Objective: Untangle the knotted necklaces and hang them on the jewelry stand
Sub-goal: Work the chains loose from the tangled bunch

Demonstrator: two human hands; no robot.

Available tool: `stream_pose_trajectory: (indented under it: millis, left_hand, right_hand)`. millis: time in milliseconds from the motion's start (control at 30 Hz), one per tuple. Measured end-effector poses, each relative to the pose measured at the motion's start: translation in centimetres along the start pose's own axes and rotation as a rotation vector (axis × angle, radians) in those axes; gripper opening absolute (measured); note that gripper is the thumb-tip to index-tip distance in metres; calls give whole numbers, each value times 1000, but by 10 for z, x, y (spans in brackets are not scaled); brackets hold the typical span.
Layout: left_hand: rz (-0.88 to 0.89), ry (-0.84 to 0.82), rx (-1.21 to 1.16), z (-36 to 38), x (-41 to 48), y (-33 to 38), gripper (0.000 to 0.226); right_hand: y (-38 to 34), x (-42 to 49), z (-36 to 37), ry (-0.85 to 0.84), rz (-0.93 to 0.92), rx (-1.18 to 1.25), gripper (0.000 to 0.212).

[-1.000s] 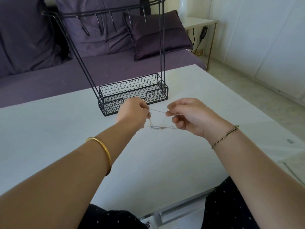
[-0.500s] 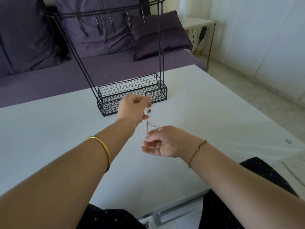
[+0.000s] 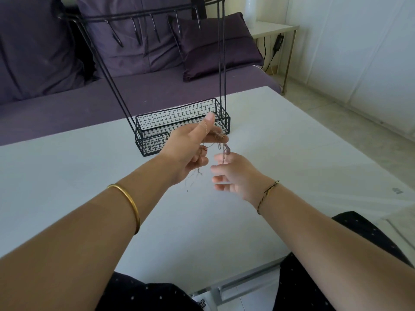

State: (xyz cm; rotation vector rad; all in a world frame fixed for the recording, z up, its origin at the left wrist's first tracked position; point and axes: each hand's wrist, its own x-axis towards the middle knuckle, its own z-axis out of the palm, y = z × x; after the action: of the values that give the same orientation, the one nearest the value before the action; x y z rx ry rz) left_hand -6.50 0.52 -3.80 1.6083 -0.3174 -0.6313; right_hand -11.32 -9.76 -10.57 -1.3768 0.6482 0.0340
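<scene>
My left hand [image 3: 190,149] is raised above the white table [image 3: 89,176] and holds a thin tangle of necklace chains [image 3: 221,142] draped over its fingers, thumb pointing up. Loose strands hang below the palm and to the right. My right hand [image 3: 233,173] sits just under the dangling chains, fingers relaxed and spread, touching or nearly touching a hanging strand; I cannot tell which. Behind both hands stands the black wire jewelry stand [image 3: 182,129], a mesh basket base with tall rods and a top bar of hooks [image 3: 146,30]. Nothing hangs on the hooks.
A purple sofa [image 3: 112,93] with cushions runs behind the table. A small white side table [image 3: 274,30] stands at the back right near a white wall. My knees in dark dotted cloth [image 3: 359,239] are at the table's near edge.
A second ago both hands pulled the chains taut between them. My right hand then let go and dropped below, and my left hand has lifted the tangle a little higher.
</scene>
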Motion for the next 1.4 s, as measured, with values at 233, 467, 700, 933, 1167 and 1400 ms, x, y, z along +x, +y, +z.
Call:
stream_pose_trajectory:
  millis: [233, 467, 700, 933, 1167, 1400]
  left_hand:
    - [38, 226, -109, -7, 4, 3, 32]
    - [56, 494, -2, -27, 15, -2, 26]
    - [48, 564, 51, -33, 17, -6, 22]
    - [3, 536, 70, -34, 18, -9, 15]
    - [25, 477, 42, -34, 19, -9, 10]
    - [41, 462, 48, -33, 17, -9, 12]
  right_hand:
    - [-6, 1, -15, 80, -38, -227, 5]
    - [-20, -2, -38, 146, -249, -485, 12]
    - [-27, -4, -50, 217, -349, -448, 14]
    - [-35, -4, -49, 318, -295, -172, 20]
    - [-39, -6, -47, 296, -138, -163, 19]
    - [-36, -3, -36, 301, -205, 104, 19]
